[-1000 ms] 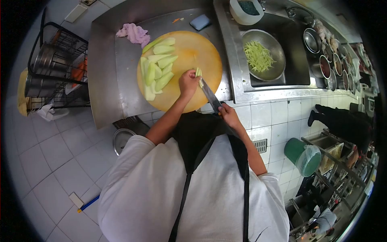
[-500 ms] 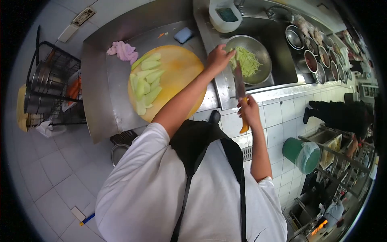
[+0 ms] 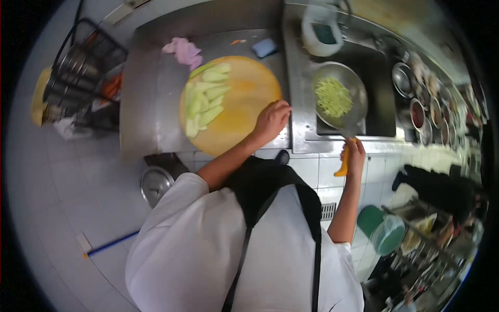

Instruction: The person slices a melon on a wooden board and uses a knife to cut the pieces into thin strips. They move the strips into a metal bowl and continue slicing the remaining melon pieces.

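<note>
My right hand (image 3: 355, 156) is wrapped round the yellow handle of a knife (image 3: 342, 167). The blade, blurred, lies near the rim of a metal bowl (image 3: 358, 86). Inside the bowl is a heap of pale green vegetable shreds (image 3: 332, 97). My left hand (image 3: 271, 122) hovers at the right edge of a round yellow cutting board (image 3: 249, 86), its fingers curled together with nothing visible in them. Long pale green vegetable slices (image 3: 205, 101) overlap on the left half of the board.
The bowl sits over a sink (image 3: 382, 70). A pink cloth (image 3: 183, 52) and a blue sponge (image 3: 264, 48) lie behind the board. Several metal bowls (image 3: 404, 79) line the counter at right. A green bin (image 3: 371, 221) and a person in dark clothes (image 3: 436, 187) are farther right.
My left hand has left the bowl and the blade and moved back to the board's edge. The knife has turned and drawn toward the bowl's near rim. The whole view has shifted.
</note>
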A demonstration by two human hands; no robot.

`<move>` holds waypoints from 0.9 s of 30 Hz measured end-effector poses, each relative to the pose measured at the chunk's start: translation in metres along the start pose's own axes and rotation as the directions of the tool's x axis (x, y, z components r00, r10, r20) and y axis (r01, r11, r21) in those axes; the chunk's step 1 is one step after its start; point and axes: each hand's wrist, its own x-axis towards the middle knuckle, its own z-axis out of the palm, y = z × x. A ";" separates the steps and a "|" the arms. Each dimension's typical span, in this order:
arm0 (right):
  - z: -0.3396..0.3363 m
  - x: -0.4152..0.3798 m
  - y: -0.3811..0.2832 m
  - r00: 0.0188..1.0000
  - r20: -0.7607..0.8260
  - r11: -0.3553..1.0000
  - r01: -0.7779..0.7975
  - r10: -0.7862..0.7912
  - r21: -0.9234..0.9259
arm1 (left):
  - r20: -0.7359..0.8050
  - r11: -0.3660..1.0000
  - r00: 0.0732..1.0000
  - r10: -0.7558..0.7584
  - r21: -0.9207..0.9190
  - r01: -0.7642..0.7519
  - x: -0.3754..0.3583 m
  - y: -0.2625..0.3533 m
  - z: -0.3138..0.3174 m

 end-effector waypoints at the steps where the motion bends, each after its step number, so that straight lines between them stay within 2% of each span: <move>1: 0.003 -0.005 0.000 1.000 -0.015 1.000 0.007 -0.006 0.024 | -0.008 0.999 1.000 0.015 0.039 -0.015 -0.012 0.000 -0.011; 2: 0.006 -0.009 -0.001 0.999 -0.019 0.998 0.048 -0.047 0.045 | -0.005 0.996 1.000 -0.024 0.086 0.024 -0.022 -0.002 -0.024; 5: 0.005 -0.005 0.011 0.998 0.002 0.984 0.058 -0.059 0.171 | -0.165 0.958 0.978 -0.127 0.235 0.164 -0.066 -0.053 -0.047; 7: 0.010 -0.007 0.011 0.999 0.019 0.988 0.045 -0.049 0.147 | -0.151 0.870 0.919 -0.364 0.297 0.393 -0.091 -0.079 -0.072; 9: 0.020 -0.011 0.010 0.997 0.055 0.990 0.042 -0.050 0.138 | -0.362 0.847 0.899 -0.246 0.371 0.381 -0.109 -0.095 -0.093; 12: 0.038 -0.014 0.018 0.976 0.176 0.991 0.113 -0.125 0.076 | -0.404 0.763 0.870 -0.281 0.457 0.458 -0.114 -0.102 -0.126; 15: 0.060 -0.008 0.039 0.955 0.274 0.993 0.115 -0.111 0.001 | -0.280 0.765 0.932 -0.229 0.541 0.351 -0.109 -0.119 -0.136; 18: 0.090 -0.018 0.048 0.933 0.343 0.992 0.121 -0.109 -0.016 | -0.134 0.758 0.931 -0.339 0.547 0.354 -0.107 -0.137 -0.137; 21: 0.112 -0.043 0.044 0.914 0.399 0.980 0.142 -0.075 -0.140 | -0.119 0.775 0.915 -0.386 0.496 0.391 -0.103 -0.142 -0.139; 24: 0.127 -0.070 0.040 0.906 0.418 0.960 0.175 -0.070 -0.218 | -0.209 0.791 0.877 -0.433 0.379 0.481 -0.099 -0.141 -0.131; 26: 0.129 -0.080 0.046 0.899 0.432 0.934 0.211 -0.069 -0.290 | -0.158 0.783 0.803 -0.574 0.183 0.595 -0.093 -0.128 -0.124; 27: 0.130 -0.085 0.047 0.912 0.406 0.889 0.230 -0.055 -0.395 | -0.115 0.759 0.763 -0.636 0.085 0.646 -0.086 -0.118 -0.121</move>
